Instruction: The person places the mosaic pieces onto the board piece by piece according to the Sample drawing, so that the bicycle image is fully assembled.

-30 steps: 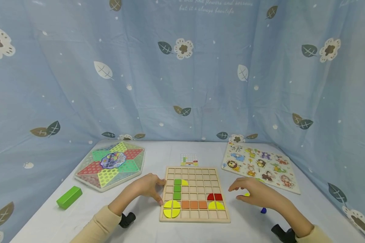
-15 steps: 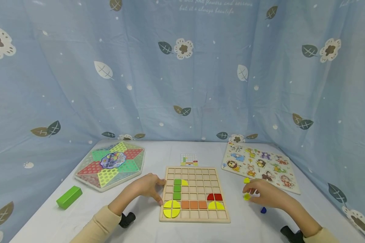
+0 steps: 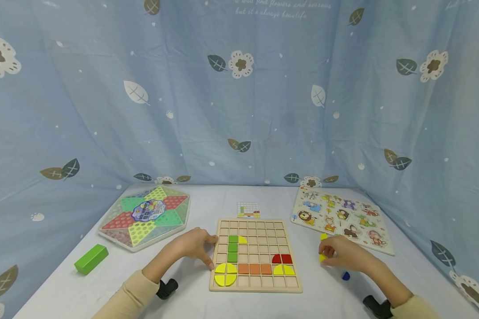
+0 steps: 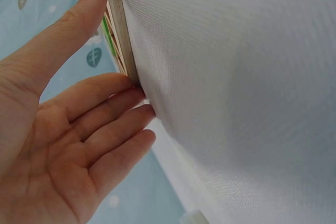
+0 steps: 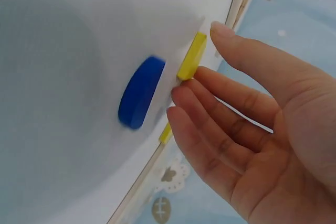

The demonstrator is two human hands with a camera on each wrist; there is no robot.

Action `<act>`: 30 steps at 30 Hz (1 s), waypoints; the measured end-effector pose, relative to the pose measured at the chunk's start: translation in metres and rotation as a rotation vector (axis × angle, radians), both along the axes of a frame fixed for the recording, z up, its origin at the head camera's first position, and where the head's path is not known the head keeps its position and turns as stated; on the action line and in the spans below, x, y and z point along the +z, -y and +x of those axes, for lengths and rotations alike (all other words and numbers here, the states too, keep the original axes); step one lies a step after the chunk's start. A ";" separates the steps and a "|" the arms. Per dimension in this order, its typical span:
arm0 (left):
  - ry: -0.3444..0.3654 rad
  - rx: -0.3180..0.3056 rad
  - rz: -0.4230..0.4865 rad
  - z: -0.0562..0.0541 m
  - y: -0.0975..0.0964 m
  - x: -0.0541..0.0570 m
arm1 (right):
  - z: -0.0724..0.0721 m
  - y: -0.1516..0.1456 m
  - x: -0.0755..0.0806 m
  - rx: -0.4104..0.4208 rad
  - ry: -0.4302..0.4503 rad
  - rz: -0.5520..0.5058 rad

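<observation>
A square wooden grid board (image 3: 255, 283) holds green and orange square tiles, a red pair and yellow quarter-circle tiles. My left hand (image 3: 197, 246) rests at its left side; in the left wrist view the thumb and nearly straight fingers touch the board's edge (image 4: 123, 35). To the right of the board, my right hand (image 3: 343, 252) pinches a yellow tile (image 5: 193, 56) between thumb and index finger at the tabletop. A second yellow tile (image 3: 323, 236) lies just beyond the fingers. Near the wrist lies a blue tile (image 3: 346, 276) with a curved side.
Behind the board lies a small pattern card (image 3: 248, 210). A hexagonal Chinese checkers board (image 3: 123, 239) and a green block (image 3: 91, 259) are at the left. An animal picture puzzle board (image 3: 343, 217) lies at the back right, close to my right hand. A blue curtain (image 3: 279, 110) closes off the back.
My right hand has moved right, away from the board, down to the yellow tile, and its thumb and fingers have closed around it. The left hand stays at the board's edge.
</observation>
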State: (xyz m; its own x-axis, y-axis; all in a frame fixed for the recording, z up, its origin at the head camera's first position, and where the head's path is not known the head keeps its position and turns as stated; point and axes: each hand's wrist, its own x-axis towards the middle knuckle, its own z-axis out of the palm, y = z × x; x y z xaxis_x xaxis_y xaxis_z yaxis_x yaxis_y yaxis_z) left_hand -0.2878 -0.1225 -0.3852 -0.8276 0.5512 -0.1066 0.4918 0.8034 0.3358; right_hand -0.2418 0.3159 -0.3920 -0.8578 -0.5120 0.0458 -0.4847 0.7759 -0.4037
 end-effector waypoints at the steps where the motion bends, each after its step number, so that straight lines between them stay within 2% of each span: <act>1: -0.002 0.000 -0.001 0.000 0.000 0.000 | 0.000 0.001 0.000 0.007 -0.007 0.000; 8: -0.004 -0.004 -0.002 -0.001 0.000 -0.001 | -0.004 0.009 -0.002 0.032 -0.024 -0.016; 18: 0.002 0.014 -0.010 -0.002 -0.001 -0.003 | -0.003 0.013 -0.003 0.030 0.026 -0.047; 30: 0.003 0.013 -0.003 -0.002 0.000 -0.003 | 0.003 0.032 0.003 0.146 -0.035 -0.060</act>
